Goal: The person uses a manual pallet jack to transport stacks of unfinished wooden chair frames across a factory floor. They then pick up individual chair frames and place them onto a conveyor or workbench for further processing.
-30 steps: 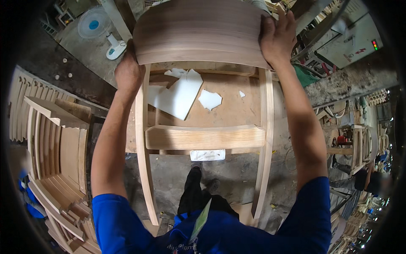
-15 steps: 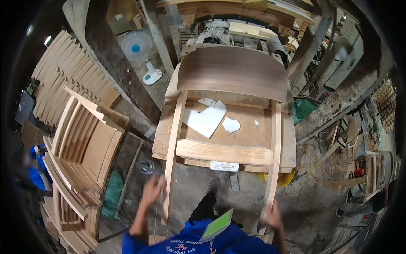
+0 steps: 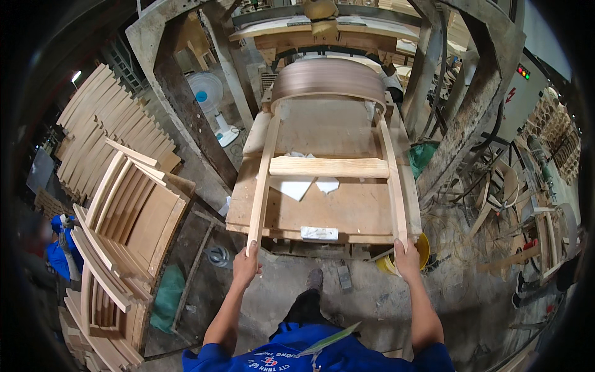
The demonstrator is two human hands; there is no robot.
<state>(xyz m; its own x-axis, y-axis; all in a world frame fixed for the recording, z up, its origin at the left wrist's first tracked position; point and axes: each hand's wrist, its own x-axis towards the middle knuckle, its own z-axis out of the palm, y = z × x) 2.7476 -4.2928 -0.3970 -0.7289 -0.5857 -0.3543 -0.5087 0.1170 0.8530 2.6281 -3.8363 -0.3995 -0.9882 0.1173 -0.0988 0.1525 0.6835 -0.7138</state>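
Observation:
A wooden chair-back frame (image 3: 329, 166) lies over the plywood-topped worktable (image 3: 248, 198), with a dark curved backrest panel (image 3: 328, 82) at its far end. Two long pale legs run toward me, joined by a crosspiece. My left hand (image 3: 246, 266) is closed around the near end of the left leg (image 3: 259, 211). On the other side, my right hand (image 3: 407, 260) grips the near end of the right leg (image 3: 397, 204). Torn white sheet pieces (image 3: 292, 188) lie on the tabletop beneath the frame, partly covered by the crosspiece.
A small white block (image 3: 319, 233) sits on the table's front edge. Rusty steel posts (image 3: 193, 105) flank the table. Curved wooden parts (image 3: 124, 204) are stacked at left, near a white fan (image 3: 204, 93). A yellow bucket (image 3: 424, 251) stands below the right side. A co-worker in blue (image 3: 61, 251) is at far left.
The chair-back frame has moved away from me, further over the table. Both hands have moved forward with it, and my left hand now wraps the left leg's end. The view has tilted upward.

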